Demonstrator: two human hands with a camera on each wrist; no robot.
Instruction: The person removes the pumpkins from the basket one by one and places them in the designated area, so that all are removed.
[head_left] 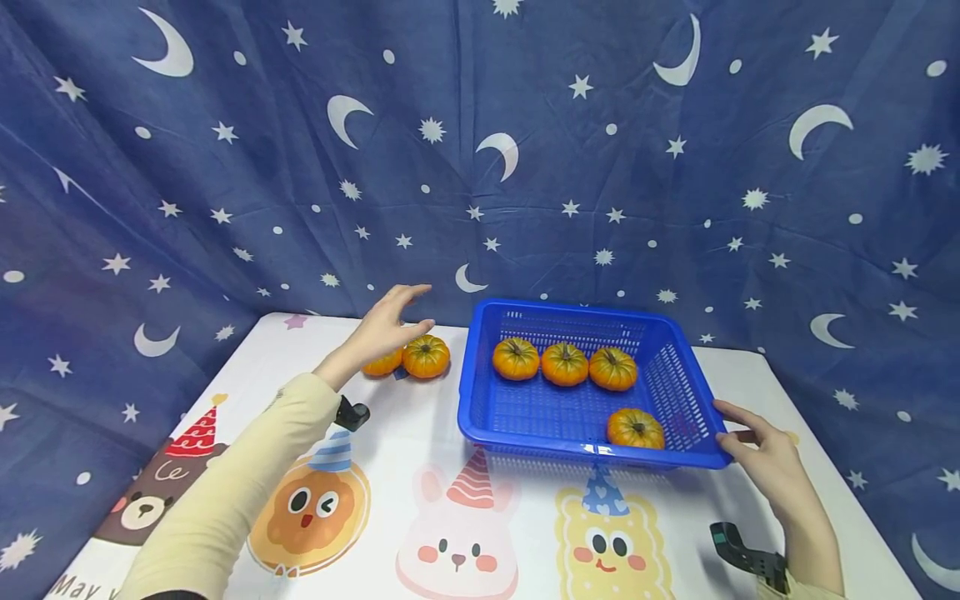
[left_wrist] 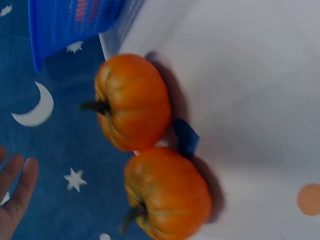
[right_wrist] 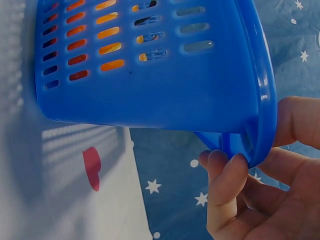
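Observation:
A blue plastic basket (head_left: 540,408) stands on the table with several small orange pumpkins inside: a row along its back and one pumpkin (head_left: 636,428) near its front right corner. My right hand (head_left: 772,458) grips the basket's right rim (right_wrist: 267,100), thumb and fingertips on either side of it. Left of the basket, two more pumpkins sit side by side, the nearer one to it (head_left: 427,357) in full view and the other pumpkin (head_left: 384,363) partly behind my left hand (head_left: 381,327). That hand hovers just above them, fingers spread and holding nothing.
The white tablecloth (head_left: 420,433) has cartoon prints along its front. A dark blue curtain (head_left: 420,167) with moons and stars hangs right behind the table. Each wrist carries a black camera mount, one on the left (head_left: 351,413) and one on the right (head_left: 742,554).

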